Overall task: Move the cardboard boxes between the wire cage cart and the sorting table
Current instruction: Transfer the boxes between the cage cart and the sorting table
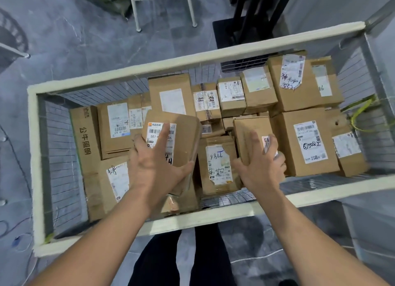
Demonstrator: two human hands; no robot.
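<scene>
**Position.** Both hands are inside the wire cage cart (192, 61).
- The left hand (156, 164) holds a flat labelled box (186, 134) near the cart's near edge, left of middle. The grip pinches it: thumb under the near right edge, fingers curled over the left edge, forefinger straight across the label.
- The right hand (260, 164) clasps a smaller box (245, 132) just to the right. Fingers are curled over its right side and the thumb is on its left side.

**Risks, as judged.**
- Each box is held by one hand only, so either could slip.
- The flat box sits tilted and could drop onto the parcels below.
- Either box could catch on the near rim as it is lifted out.

**Surroundings.**
- Closely packed cartons fill the cart.
- A yellow cord (361, 114) hangs at the right end.
- White frame legs (189, 8) and a black stand (245, 29) stand beyond the far edge.
- The sorting table cannot be identified.
</scene>
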